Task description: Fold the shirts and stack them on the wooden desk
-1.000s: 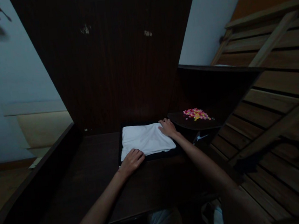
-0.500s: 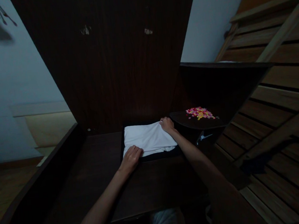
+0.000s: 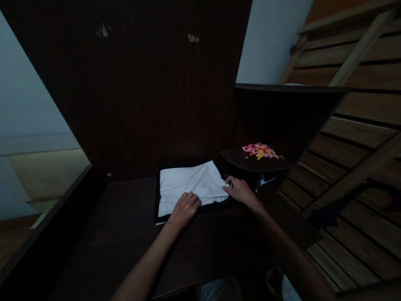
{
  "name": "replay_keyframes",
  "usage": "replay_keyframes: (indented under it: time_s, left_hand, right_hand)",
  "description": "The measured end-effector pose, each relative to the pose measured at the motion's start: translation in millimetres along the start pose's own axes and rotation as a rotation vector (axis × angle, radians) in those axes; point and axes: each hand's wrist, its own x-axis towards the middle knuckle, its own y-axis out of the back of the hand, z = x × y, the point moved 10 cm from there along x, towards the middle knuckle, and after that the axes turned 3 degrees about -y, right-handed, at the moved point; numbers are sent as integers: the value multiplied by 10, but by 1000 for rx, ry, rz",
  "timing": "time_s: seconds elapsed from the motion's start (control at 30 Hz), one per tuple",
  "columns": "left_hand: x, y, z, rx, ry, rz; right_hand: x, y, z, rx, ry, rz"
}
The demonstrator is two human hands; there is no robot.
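Note:
A folded white cloth lies on a dark garment or board at the back of a dark wooden table. My left hand rests palm down on the cloth's near edge, fingers curled loosely over it. My right hand touches the cloth's near right corner, and its fingertips look pinched on the fabric edge. The room is dim, and fine detail of the fingers is hard to read.
A small dark round shelf to the right carries a heap of pink and yellow bits. A tall dark wooden panel stands behind the table. Slatted wooden frames lean at the right. A raised rim borders the table's left side.
My right hand has slid from the cloth's far right corner down to its near right corner. My left hand shifted slightly right along the near edge.

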Motion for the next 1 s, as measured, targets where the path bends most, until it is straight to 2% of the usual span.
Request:
replay_keyframes:
  time_s: [0.1,0.17,0.23,0.33,0.43,0.57,0.63,0.73,0.83,0.9,1.0]
  left_hand:
    - [107,-38,-23,-13,54,-11]
    - [141,-62,-79,-48,125,-27]
    - [146,-94,-117,-88,175,-53]
    - [132,-152,-110,-118,176,-101]
    - [118,-174,-111,-125,179,-108]
    - [137,-175,-109,-119,187,-98]
    - [156,-185,-107,-102,194,-102]
    - [177,-219,-122,-103,217,-103]
    - [173,-277,-131,-124,219,-106]
    - [143,-312,-123,-129,199,-105]
    - [56,-339,-85,-106,137,-94]
  right_hand:
    - [-83,-36,-55,313,87,65]
    - [-87,-78,-33,489,85,94]
    - [-71,-144,26,566,39,86]
    - [-49,-210,66,539,9,30]
    - [-33,-147,85,611,12,50]
    - [-42,-26,199,1000,-25,164]
    - [-60,-41,237,1130,-42,163]
    - [-93,-178,193,1096,-56,-3]
    - [-159,-288,78,933,19,-200]
    - [-197,-259,41,838,94,-220]
    - [-235,-160,67,761,167,-145]
